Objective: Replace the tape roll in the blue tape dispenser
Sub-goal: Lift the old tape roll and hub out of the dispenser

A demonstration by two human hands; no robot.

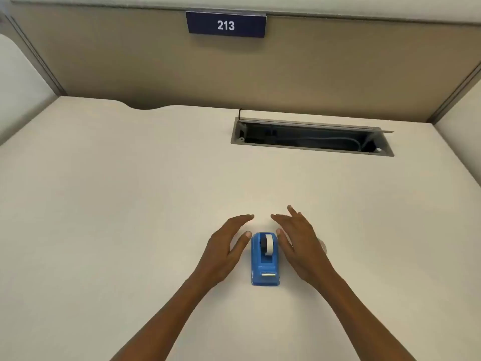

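Two hands flat and spread above a pale desk (104, 204), holding nothing. Left hand (226, 246) just left of the blue dispenser (265, 259), fingers wide, thumb tip close to its back corner; touching or not, cannot tell. Dispenser low in the middle of the desk, cutter end toward the person, white tape roll (268, 244) seated upright in its slot. Right hand (299, 243) just right of the dispenser, likewise wide, thumb near the roll. Small clear round thing (323, 246) half hidden behind that hand, too blurred to name. Farther right and back, an open cable tray (312, 138) sunk in the desk. Above, on the partition, a sign (226, 24) reading 213.
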